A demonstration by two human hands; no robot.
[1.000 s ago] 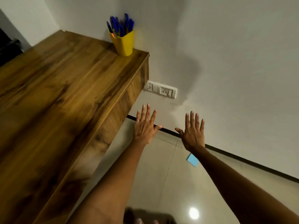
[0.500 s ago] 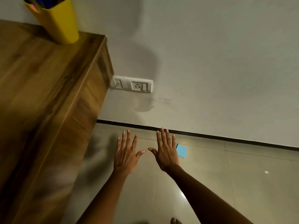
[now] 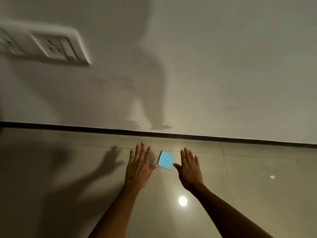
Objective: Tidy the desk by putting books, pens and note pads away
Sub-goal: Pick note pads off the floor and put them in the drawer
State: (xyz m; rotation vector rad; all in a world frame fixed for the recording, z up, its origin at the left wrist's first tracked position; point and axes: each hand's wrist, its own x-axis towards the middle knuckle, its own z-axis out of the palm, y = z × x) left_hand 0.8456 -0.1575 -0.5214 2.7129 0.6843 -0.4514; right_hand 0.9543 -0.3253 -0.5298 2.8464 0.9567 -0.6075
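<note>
A blue sticky-note pad [image 3: 165, 160] is seen lying on the tiled floor [image 3: 257, 177] near the dark skirting [image 3: 68, 126]. It is flanked by the left hand [image 3: 138, 166] and the right hand [image 3: 190, 169], both spread flat with nothing held. The left thumb appears to touch the pad's edge.

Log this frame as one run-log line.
left hand: open, beside pad | right hand: open, beside pad | blue note pad: on floor, ungrasped

Dim, warm light here, and a round glare spot [image 3: 182, 201] on the glossy beige floor tiles [image 3: 257, 194]. Arm shadows fall left; the white wall socket plate [image 3: 51, 47] is motion-blurred.
</note>
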